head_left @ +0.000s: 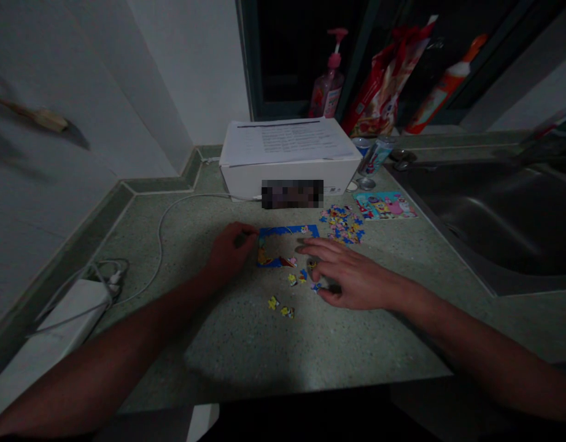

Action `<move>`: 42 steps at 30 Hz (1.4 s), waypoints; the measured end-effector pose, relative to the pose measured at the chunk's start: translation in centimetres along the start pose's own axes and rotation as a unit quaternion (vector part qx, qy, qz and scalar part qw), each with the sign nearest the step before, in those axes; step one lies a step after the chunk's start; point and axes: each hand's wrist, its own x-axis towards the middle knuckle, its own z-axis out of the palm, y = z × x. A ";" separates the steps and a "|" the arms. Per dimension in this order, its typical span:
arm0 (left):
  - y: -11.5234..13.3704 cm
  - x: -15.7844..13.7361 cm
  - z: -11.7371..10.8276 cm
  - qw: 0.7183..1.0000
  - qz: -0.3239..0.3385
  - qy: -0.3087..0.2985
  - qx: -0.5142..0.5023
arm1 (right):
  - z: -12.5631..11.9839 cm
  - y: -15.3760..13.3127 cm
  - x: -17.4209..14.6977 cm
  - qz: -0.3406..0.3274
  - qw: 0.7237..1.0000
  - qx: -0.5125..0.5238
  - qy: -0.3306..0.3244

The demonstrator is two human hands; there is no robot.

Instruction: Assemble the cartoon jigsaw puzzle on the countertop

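A partly assembled jigsaw puzzle (269, 262) lies on the counter, its blue border joined around a bare middle. At its upper left corner is my left hand (231, 250), fingers curled and tips drawn together; whatever may be between them is hidden. My right hand (352, 275) hovers over the right side of the puzzle with its fingers stretched and apart, hiding part of that edge. Near its thumb lies a blue puzzle piece (315, 286). Several loose pieces sit below the border, among them a yellow puzzle piece (273, 302). A pile of puzzle pieces (345, 226) lies beyond my right hand.
Behind the puzzle stands a white box (292, 141) with printed paper on top. A colourful picture card (387, 205) lies beside the sink (476, 282) on the right. At left, a cable (159, 230) runs to a white power strip (66, 319). A can (377, 155) stands behind.
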 end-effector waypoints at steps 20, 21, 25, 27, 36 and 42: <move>0.0 0.1 0.0 1.000 0.012 -0.003 -0.005 | 1.5 1.7 4.3 0.050 0.995 -0.078 0.040; 0.0 0.1 0.0 1.000 0.013 -0.002 -0.006 | 1.6 1.7 4.3 0.049 0.995 -0.078 0.040; -0.1 0.1 0.0 1.000 0.015 0.003 -0.012 | 1.9 1.7 4.1 0.052 0.995 -0.073 0.036; -0.1 0.1 0.1 1.000 0.016 0.002 -0.013 | 2.0 1.6 4.0 0.058 0.995 -0.073 0.034; 0.3 0.0 0.0 1.000 0.006 0.000 -0.009 | 2.0 1.6 3.9 0.059 0.995 -0.077 0.030; 0.2 0.1 -0.1 1.000 0.006 0.000 -0.003 | 2.0 1.5 3.9 0.053 0.995 -0.080 0.033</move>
